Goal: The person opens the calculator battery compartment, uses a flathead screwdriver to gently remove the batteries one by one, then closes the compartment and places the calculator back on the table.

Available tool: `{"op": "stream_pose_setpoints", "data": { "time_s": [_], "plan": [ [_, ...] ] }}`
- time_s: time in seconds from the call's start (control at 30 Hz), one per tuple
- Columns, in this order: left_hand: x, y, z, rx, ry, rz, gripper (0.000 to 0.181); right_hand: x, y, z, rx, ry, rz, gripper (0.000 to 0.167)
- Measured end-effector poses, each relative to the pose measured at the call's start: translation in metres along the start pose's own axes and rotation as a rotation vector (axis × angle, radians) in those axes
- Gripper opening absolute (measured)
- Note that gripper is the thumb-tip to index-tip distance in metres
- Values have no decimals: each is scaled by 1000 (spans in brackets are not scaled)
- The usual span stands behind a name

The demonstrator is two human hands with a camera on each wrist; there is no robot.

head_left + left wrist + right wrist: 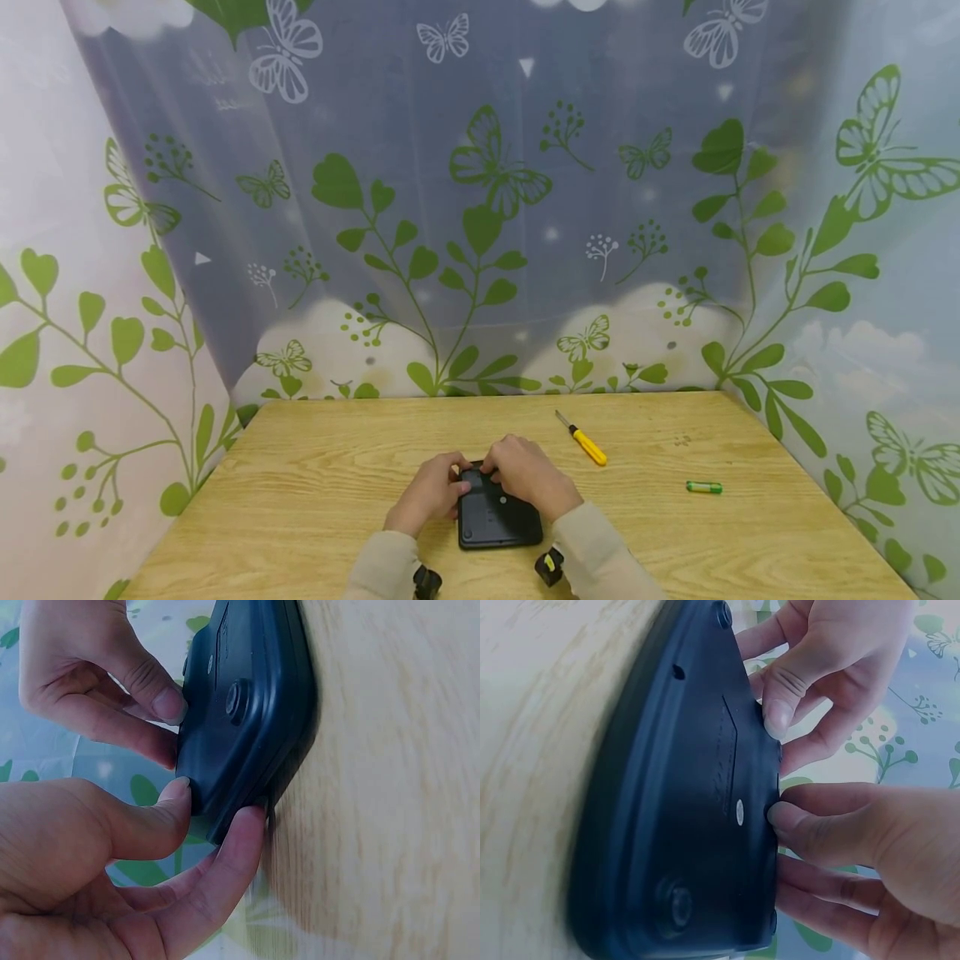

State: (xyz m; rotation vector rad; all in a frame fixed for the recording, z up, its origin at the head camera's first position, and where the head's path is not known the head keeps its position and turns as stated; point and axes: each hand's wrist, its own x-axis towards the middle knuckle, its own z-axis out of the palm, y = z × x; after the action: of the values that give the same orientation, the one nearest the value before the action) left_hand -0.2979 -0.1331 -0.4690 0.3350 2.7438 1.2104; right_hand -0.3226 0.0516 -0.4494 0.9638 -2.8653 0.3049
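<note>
A black plastic device (498, 523), shaped like a desk calculator, lies on the table with its underside up. Round feet, a small pale spot and a thin panel outline mark that underside in the wrist views. My left hand (431, 493) grips the device's far left corner, thumb on the underside and fingers around the edge. At the far edge, my right hand (531, 477) pinches it, thumb on the underside near the pale spot. The right fingertips reach over the edge and are partly hidden. Both hands sit close together, as the right wrist view also shows the device (697, 772).
A screwdriver (587, 445) with a yellow handle lies on the wooden table (315, 467), beyond the right hand. Farther right is a small green battery (703, 487). A patterned curtain (405, 250) with leaves and butterflies hangs behind the table and at both sides.
</note>
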Motion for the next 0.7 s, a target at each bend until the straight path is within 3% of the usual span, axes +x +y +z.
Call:
{"op": "stream_pose_setpoints", "data": {
  "time_s": [0.7],
  "plan": [
    [3, 0, -1, -5, -13, -14, 23, -2, -2, -3, -7, 5, 14, 16]
  ]
}}
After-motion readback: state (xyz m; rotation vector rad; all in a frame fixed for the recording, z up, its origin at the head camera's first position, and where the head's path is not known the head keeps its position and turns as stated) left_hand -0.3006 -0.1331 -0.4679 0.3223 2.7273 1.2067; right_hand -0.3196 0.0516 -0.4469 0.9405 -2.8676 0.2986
